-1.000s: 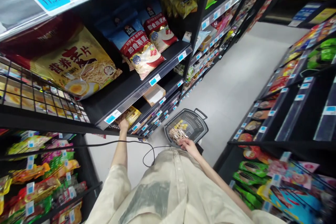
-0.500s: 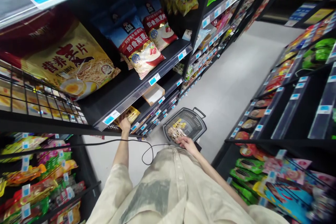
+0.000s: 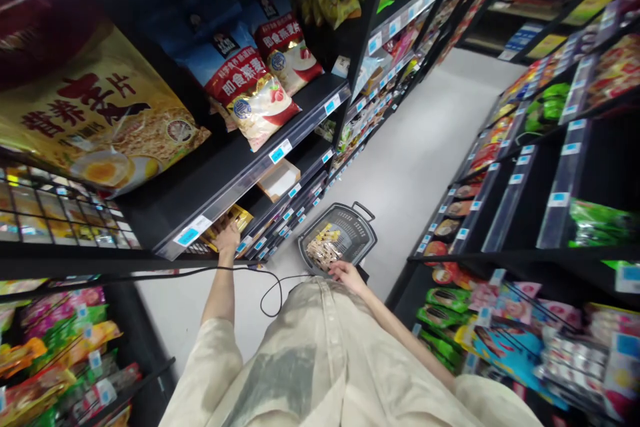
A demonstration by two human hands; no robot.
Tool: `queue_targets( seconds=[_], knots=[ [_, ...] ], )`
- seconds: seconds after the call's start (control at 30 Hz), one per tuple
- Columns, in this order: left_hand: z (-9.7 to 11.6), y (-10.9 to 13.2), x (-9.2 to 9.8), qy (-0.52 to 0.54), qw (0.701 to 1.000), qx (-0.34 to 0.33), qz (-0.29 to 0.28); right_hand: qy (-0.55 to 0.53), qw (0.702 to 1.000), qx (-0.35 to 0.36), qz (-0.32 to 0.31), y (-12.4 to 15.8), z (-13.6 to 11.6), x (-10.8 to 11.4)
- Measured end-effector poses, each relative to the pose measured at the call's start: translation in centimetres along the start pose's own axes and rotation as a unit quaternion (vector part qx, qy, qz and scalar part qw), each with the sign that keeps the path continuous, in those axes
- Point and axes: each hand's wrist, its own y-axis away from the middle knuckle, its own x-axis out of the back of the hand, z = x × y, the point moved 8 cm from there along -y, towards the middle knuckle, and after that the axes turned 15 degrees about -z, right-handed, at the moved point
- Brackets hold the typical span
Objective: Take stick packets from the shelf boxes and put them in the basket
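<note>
My left hand (image 3: 227, 238) reaches in under a shelf edge, its fingers stretched over a yellow packet (image 3: 239, 219) on the lower shelf. The fingertips are partly lost in shadow. My right hand (image 3: 349, 276) is in front of my waist, by the near rim of a dark grey shopping basket (image 3: 361, 247). Its fingers are curled together, and what they hold, if anything, is hidden. Inside the basket, near those fingers, lies a clear packet with pale and yellow contents (image 3: 323, 247).
Large oatmeal bags (image 3: 250, 90) stand on the shelf above my left hand. An open carton (image 3: 280, 180) sits on the lower shelf. A black cable (image 3: 250, 269) loops across my front. Snack shelves (image 3: 500, 207) line the right side of the grey aisle floor (image 3: 415, 133).
The view has shifted slightly, so shelves and basket appear further left. My left hand stays at the yellow packet, with its fingers flatter over it. The right hand remains beside the basket.
</note>
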Motion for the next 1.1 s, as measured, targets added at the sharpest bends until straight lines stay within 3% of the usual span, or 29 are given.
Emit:
queue_targets(
  seconds=[0.1,0.23,0.57,0.63,0.7,0.73,0.8,0.83,0.9,0.97,1.03,1.1],
  knots=[
    [-0.1,0.4,0.2,-0.068,0.996,0.027,0.059,0.005,1.0,-0.018,0.011,0.9,0.8,0.3],
    [0.5,1.6,-0.4,-0.102,0.99,-0.02,0.094,0.004,0.998,-0.044,0.034,2.1,2.2,0.8],
    [0.7,0.4,0.0,-0.076,0.996,0.016,0.053,0.043,0.995,-0.083,0.034,2.6,5.6,2.4],
    [1.0,1.9,0.2,-0.069,0.993,-0.029,0.086,0.059,0.994,-0.088,0.04,2.7,6.2,3.1],
    [1.1,5.1,-0.4,-0.038,0.989,-0.075,0.122,0.078,0.991,-0.096,0.052,3.0,6.8,4.1],
    [0.7,7.3,-1.4,-0.008,0.988,-0.077,0.134,0.089,0.989,-0.103,0.061,3.1,7.1,4.7],
    [-0.6,12.0,-5.1,0.06,0.993,-0.029,0.096,0.111,0.983,-0.122,0.079,3.5,7.8,6.2],
    [-1.2,14.6,-7.8,0.098,0.994,0.009,0.052,0.123,0.979,-0.136,0.086,3.8,8.3,7.0],
    [-1.1,19.8,-14.8,0.162,0.979,0.03,-0.12,0.148,0.969,-0.173,0.095,4.7,9.2,8.7],
    [-0.5,24.5,-19.5,0.172,0.962,0.028,-0.21,0.174,0.956,-0.219,0.091,5.7,10.3,10.1],
    [-0.3,27.5,-22.0,0.173,0.952,0.038,-0.249,0.199,0.941,-0.264,0.076,6.5,11.2,11.2],
    [-0.5,28.4,-22.6,0.17,0.948,0.051,-0.265,0.221,0.928,-0.297,0.051,7.0,12.0,11.9]
  ],
)
